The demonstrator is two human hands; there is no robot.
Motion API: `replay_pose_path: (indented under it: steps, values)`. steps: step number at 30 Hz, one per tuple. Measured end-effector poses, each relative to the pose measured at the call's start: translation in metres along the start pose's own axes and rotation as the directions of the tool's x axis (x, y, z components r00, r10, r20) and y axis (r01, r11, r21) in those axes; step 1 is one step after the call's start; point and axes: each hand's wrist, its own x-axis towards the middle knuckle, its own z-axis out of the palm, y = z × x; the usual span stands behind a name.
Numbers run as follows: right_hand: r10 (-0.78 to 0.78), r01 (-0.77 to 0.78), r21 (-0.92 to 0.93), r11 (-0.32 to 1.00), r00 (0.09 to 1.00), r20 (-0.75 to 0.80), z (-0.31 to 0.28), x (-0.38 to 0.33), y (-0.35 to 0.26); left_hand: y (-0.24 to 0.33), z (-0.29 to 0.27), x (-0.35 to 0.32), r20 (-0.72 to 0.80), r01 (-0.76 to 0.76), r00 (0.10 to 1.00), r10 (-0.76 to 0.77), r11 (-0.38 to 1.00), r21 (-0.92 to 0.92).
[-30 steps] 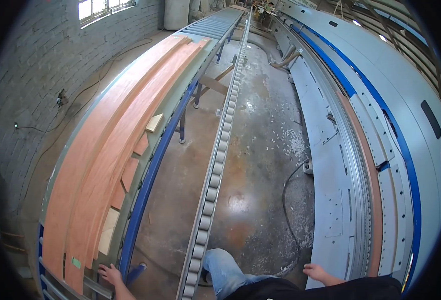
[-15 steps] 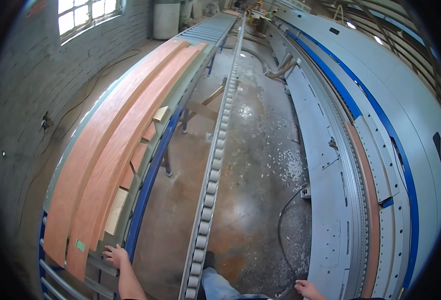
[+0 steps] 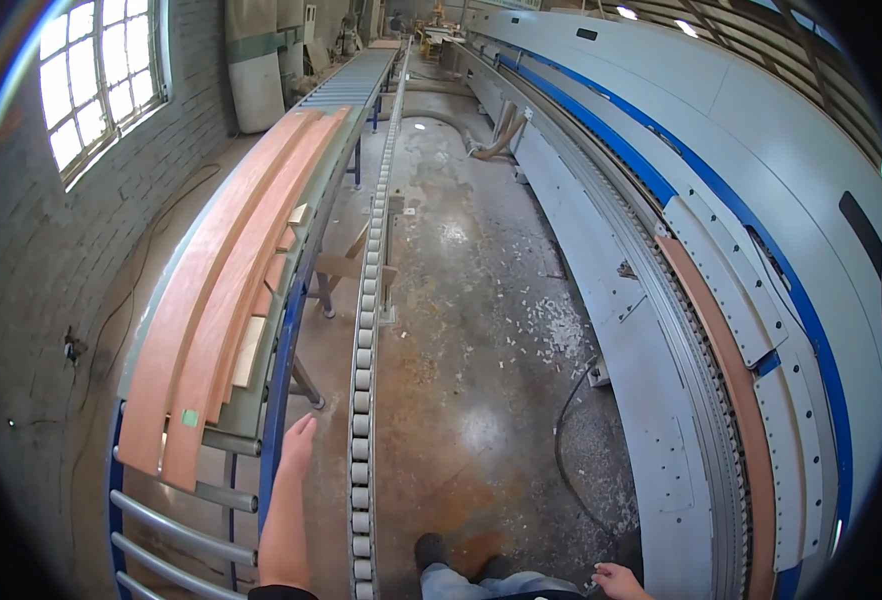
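My left hand (image 3: 299, 445) hangs beside the blue side rail of the roller table, apart from the boards, fingers loosely stretched and nothing seen in them. To its left lie long reddish wooden boards (image 3: 176, 340), one with a small green sticker (image 3: 190, 418) near its near end. Several short wood offcuts (image 3: 251, 352) rest along the boards' right edge. My right hand (image 3: 616, 580) is low at the bottom edge, near the grey machine base, its fingers curled together; whatever they pinch is too small to make out.
A narrow roller rail (image 3: 363, 400) runs lengthwise between the roller table and my legs. The long machine (image 3: 681, 450) at right carries a reddish board (image 3: 726, 370) on edge. White chips (image 3: 556, 330) and a black cable (image 3: 561, 440) lie on the floor. Bare metal rollers (image 3: 181, 535) show at near left.
My left hand has left the near end of the boards and moved right and upward, past the blue rail. My right hand stays low, still curled. The view has shifted.
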Motion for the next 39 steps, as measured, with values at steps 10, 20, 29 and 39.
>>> replay_pose_path:
  steps: [10, 20, 29, 39]
  values:
    - [-0.077, 0.076, -0.051, 0.996, 0.997, -0.021, 0.006, 0.009, 0.005, 0.076, 0.061, -0.127, 0.085, -0.354, 0.931, 0.354, 0.825, 0.441]
    - [0.052, -0.046, -0.066, 0.997, 0.994, 0.093, 0.011, 0.011, 0.022, 0.086, 0.069, -0.137, 0.061, -0.333, 0.924, 0.377, 0.716, 0.613]
    - [0.021, -0.019, 0.077, 0.997, 0.999, -0.032, 0.034, 0.038, 0.054, 0.088, 0.069, -0.139, 0.046, -0.303, 0.935, 0.350, 0.729, 0.614]
    - [-0.013, 0.014, 0.039, 0.999, 1.000, -0.026, 0.045, 0.049, 0.044, 0.089, 0.069, -0.139, 0.050, -0.303, 0.932, 0.358, 0.698, 0.648]
